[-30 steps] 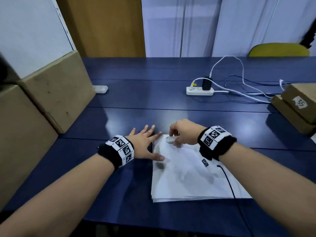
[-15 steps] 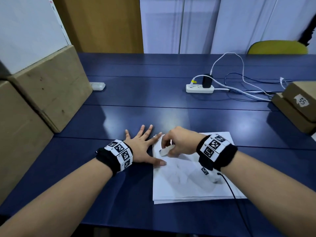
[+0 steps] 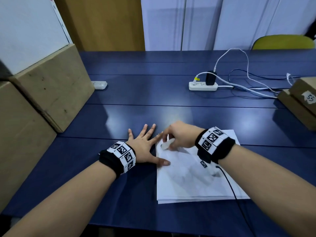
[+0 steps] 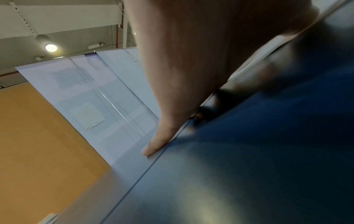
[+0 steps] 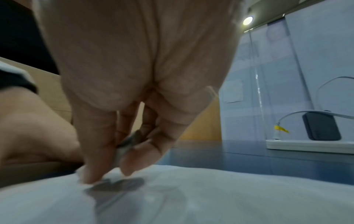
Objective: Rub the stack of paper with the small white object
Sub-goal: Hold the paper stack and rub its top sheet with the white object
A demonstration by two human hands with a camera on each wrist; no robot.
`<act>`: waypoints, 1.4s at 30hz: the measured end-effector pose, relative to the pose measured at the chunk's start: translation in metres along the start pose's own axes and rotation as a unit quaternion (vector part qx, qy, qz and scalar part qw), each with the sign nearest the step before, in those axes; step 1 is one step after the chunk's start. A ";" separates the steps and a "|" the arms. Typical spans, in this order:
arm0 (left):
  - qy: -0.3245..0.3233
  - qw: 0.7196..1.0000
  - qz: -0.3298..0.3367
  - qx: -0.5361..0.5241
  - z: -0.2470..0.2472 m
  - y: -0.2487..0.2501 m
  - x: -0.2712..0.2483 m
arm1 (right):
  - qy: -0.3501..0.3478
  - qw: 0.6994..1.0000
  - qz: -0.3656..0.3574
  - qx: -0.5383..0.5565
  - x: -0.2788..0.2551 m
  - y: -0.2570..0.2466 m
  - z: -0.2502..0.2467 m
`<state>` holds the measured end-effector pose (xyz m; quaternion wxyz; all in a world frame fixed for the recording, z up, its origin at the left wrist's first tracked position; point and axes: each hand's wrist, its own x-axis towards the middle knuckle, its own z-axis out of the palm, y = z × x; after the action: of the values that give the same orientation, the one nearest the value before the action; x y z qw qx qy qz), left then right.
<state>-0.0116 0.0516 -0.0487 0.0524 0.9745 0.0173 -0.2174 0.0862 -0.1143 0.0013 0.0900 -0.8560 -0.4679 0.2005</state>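
A stack of white paper [image 3: 191, 182] lies on the dark blue table [image 3: 153, 96], near its front edge. My right hand [image 3: 177, 137] pinches a small white object [image 3: 166, 144] and holds its tip on the paper's far left corner. The right wrist view shows the thumb and fingers [image 5: 99, 154] pinching that object [image 5: 122, 149] just above the white sheet [image 5: 210, 197]. My left hand [image 3: 145, 146] lies flat with fingers spread, palm on the table beside the stack, thumb on the paper's left edge. In the left wrist view, its straight finger [image 4: 159, 142] presses the table.
Large cardboard boxes [image 3: 51, 86] stand along the left. A white power strip [image 3: 203, 86] with a black charger and cables sits far right of centre. More boxes [image 3: 301, 103] are at the right edge. A small white device [image 3: 100, 85] lies by the left boxes. A black cable [image 3: 229, 183] crosses the paper.
My right hand has slid the small white object from the paper's far edge toward me and to the left. The left hand stays flat in place.
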 end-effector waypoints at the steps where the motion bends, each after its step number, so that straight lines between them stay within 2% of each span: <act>1: 0.001 1.000 0.000 -0.001 0.000 0.000 0.000 | 0.022 1.000 0.014 0.008 0.006 0.002 -0.002; 4: 0.000 1.000 -0.001 -0.001 0.000 0.000 -0.001 | 0.045 0.998 0.033 0.027 0.008 0.007 -0.002; 8: 0.000 1.000 0.001 0.002 0.001 0.000 0.000 | -0.060 0.997 -0.004 0.039 -0.011 0.000 0.005; 9: 0.001 1.000 0.000 0.002 0.000 0.000 0.000 | -0.062 0.997 -0.007 0.038 -0.011 -0.002 0.004; 13: 0.000 1.000 -0.001 -0.008 -0.001 0.001 -0.002 | 0.040 0.999 0.028 0.020 0.008 0.003 -0.007; 15: -0.001 1.000 -0.002 -0.009 -0.002 0.001 -0.002 | 0.044 0.998 0.037 0.032 0.010 0.004 -0.008; 19: 0.001 1.000 -0.003 0.000 0.000 0.000 0.001 | -0.062 0.997 -0.001 0.048 -0.007 -0.003 -0.002; 20: 0.001 1.000 -0.003 0.001 0.000 0.000 0.001 | -0.067 0.997 -0.008 0.037 -0.008 -0.005 -0.001; 24: -0.003 1.000 -0.003 0.001 -0.001 0.001 -0.001 | 0.040 0.998 0.041 0.024 0.011 0.005 -0.006; 26: -0.001 1.000 -0.004 0.003 -0.001 0.001 -0.002 | 0.065 0.996 0.057 0.031 0.014 0.009 -0.007; 27: -0.001 1.000 -0.004 0.004 -0.001 0.001 -0.001 | 0.054 0.997 0.053 0.035 0.011 0.009 -0.006; 31: 0.001 1.000 -0.003 0.004 0.001 0.000 0.001 | -0.062 0.997 -0.005 0.041 -0.007 -0.004 0.003; 33: -0.001 1.000 -0.003 0.001 0.001 0.000 0.002 | -0.017 1.000 0.002 0.015 -0.002 -0.003 0.001; 35: -0.003 1.000 -0.004 0.000 0.000 0.001 0.001 | 0.048 0.997 0.047 0.025 0.009 0.004 -0.005; 37: -0.007 1.000 -0.005 -0.001 -0.001 0.001 -0.001 | 0.070 0.995 0.067 0.037 0.012 0.009 -0.007; 42: -0.002 1.000 -0.001 0.004 0.000 0.000 0.002 | -0.051 0.998 -0.016 0.038 -0.003 -0.002 0.005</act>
<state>-0.0104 0.0515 -0.0498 0.0480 0.9743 0.0171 -0.2196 0.0813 -0.1162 -0.0023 0.1011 -0.8328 -0.4781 0.2601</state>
